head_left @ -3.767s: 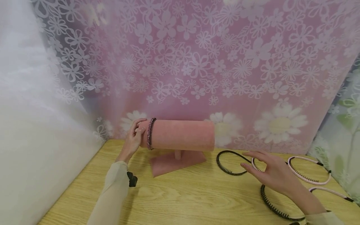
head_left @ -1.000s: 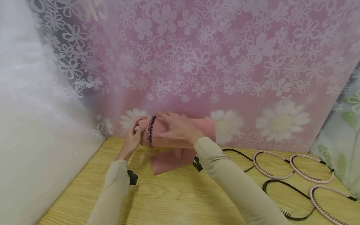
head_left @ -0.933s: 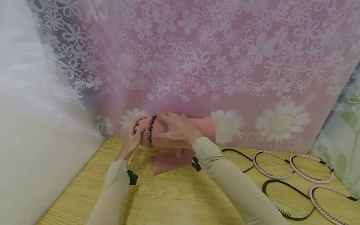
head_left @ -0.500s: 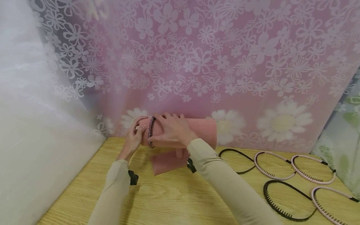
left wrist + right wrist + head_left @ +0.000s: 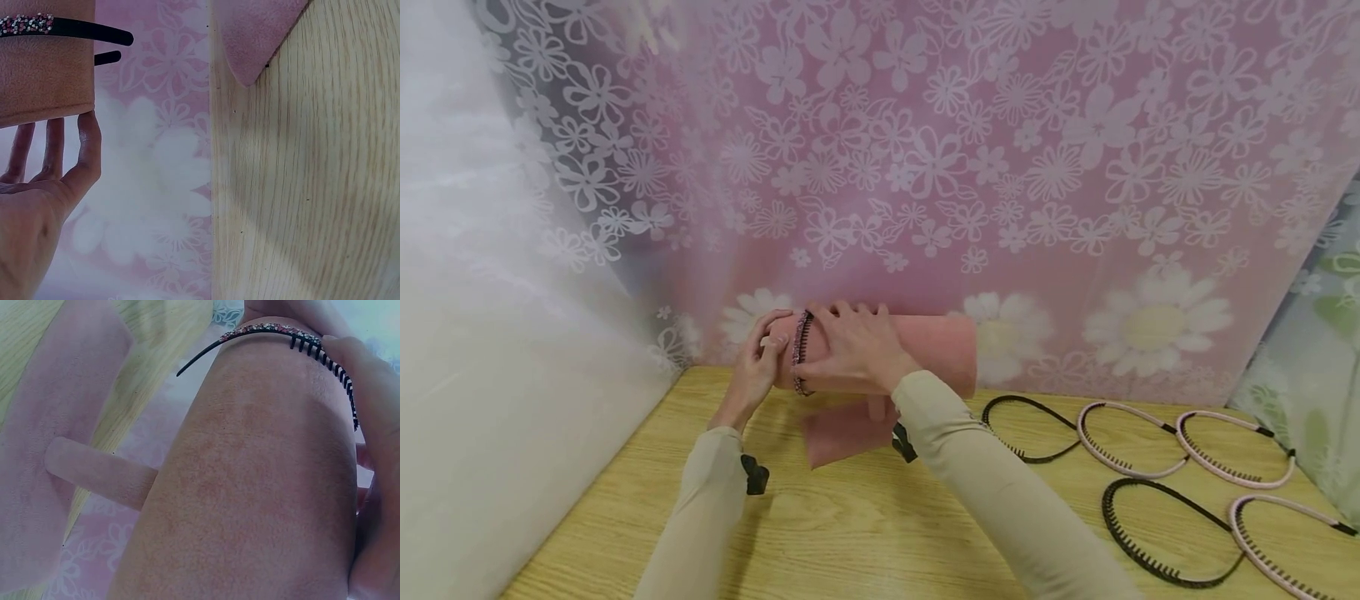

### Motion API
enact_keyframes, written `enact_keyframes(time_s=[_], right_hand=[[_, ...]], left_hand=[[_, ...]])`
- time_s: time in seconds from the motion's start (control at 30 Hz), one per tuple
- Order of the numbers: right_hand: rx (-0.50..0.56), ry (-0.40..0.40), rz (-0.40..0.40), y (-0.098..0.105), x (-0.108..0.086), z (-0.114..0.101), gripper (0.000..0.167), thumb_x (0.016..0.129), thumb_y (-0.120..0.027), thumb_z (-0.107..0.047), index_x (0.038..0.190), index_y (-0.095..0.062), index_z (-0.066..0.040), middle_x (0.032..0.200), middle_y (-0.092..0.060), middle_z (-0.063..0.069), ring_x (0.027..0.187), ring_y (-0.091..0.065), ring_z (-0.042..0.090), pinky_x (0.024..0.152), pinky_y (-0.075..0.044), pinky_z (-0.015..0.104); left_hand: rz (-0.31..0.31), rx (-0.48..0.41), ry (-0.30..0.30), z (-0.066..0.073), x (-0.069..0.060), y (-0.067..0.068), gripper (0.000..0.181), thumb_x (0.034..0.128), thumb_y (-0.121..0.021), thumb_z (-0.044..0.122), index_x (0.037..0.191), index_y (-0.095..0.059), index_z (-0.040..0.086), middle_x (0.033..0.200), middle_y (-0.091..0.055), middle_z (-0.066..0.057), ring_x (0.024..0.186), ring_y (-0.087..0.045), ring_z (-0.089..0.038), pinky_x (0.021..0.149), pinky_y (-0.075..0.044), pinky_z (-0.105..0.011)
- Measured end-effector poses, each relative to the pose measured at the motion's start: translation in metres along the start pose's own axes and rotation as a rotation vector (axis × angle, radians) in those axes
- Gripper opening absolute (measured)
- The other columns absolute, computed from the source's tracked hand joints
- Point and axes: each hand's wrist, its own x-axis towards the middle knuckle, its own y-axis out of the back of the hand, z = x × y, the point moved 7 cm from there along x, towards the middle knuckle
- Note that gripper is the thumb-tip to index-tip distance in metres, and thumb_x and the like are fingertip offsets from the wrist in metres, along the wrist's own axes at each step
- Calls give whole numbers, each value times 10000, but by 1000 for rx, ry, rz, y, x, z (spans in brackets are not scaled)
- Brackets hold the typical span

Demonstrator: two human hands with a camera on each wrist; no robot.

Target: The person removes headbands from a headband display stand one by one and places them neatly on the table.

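Observation:
A pink padded headband stand point(image 5: 925, 350), a horizontal roll on a post and flat base, stands near the back of the table. Around the roll's left end sits a black toothed headband point(image 5: 802, 350) covered in small coloured beads. My left hand point(image 5: 752, 371) grips that same end; its fingertips meet the end's rim in the left wrist view. Draped over the roll, my right hand point(image 5: 857, 346) holds the headband, its thumb on the front and a finger near the top. The right wrist view shows the thumb tip against the beaded band point(image 5: 275, 329); other fingertips are partly hidden.
On the table's right side lie several more headbands: a black one point(image 5: 1033, 460), another black one point(image 5: 1157, 571), and pink ones point(image 5: 1213, 475). A flowered pink curtain point(image 5: 925, 208) hangs right behind the stand, with white sheeting point(image 5: 512, 375) at the left.
My right hand has come from above the loose headbands to the stand. Within the last second it slid slightly left, bringing its thumb onto the beaded headband. My left hand stays in place.

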Motion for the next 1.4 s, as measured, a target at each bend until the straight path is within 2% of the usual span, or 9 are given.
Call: enact_keyframes(time_s=[0.2, 0.63, 0.87, 1.07, 1.13, 1.33, 1.4], right_hand=[[25, -10, 2, 2, -2, -1, 924, 823, -492, -815, 1584, -340, -312, 1468, -544, 28, 1275, -577, 309, 1030, -407, 603], [104, -29, -6, 5, -3, 0, 866, 853, -527, -755, 1559, -384, -273, 1500, -534, 31, 1305, -564, 324, 1052, -378, 651], [84, -27, -16, 4, -4, 2, 899, 841, -552, -754, 1575, -337, -280, 1490, -541, 40, 1291, -576, 320, 1051, -397, 628], [71, -21, -4, 2, -5, 2, 947, 829, -535, -823, 1570, -346, -264, 1466, -556, 32, 1280, -582, 312, 1040, -411, 602], [59, -23, -2, 2, -4, 2, 952, 823, -535, -827, 1564, -354, -258, 1459, -561, 32, 1277, -582, 310, 1038, -414, 597], [48, -25, -10, 3, -5, 4, 901, 825, -569, -771, 1534, -386, -246, 1438, -577, 18, 1264, -585, 293, 1033, -410, 585], [60, -30, -18, 4, -7, 5, 886, 824, -587, -758, 1521, -400, -245, 1442, -580, 4, 1273, -583, 281, 1043, -399, 594]], left_hand=[[-10, 4, -5, 1, -1, 0, 453, 1098, -418, 373, 1526, -443, 223, 1350, -557, -112, 870, -688, -142, 723, -586, -349], [-1, -14, 28, -1, -1, 0, 461, 1093, -441, 391, 1525, -446, 232, 1380, -548, -123, 944, -677, -207, 757, -587, -372], [2, -1, 16, 1, -1, 0, 456, 1093, -440, 383, 1520, -453, 222, 1402, -565, -92, 947, -687, -187, 781, -582, -379], [17, 10, 24, -1, -1, 1, 439, 1091, -441, 348, 1518, -464, 247, 1414, -567, -93, 966, -677, -170, 801, -575, -377], [9, 3, 30, 3, -2, 1, 442, 1093, -436, 334, 1523, -458, 237, 1420, -564, -109, 958, -675, -158, 799, -573, -373], [-17, 10, 55, 31, -11, 0, 448, 1092, -436, 260, 1526, -454, 151, 1409, -546, -171, 891, -666, -85, 781, -569, -332], [-16, 26, 62, 35, -12, 0, 444, 1092, -435, 253, 1523, -458, 145, 1398, -545, -169, 883, -658, -79, 776, -566, -325]])
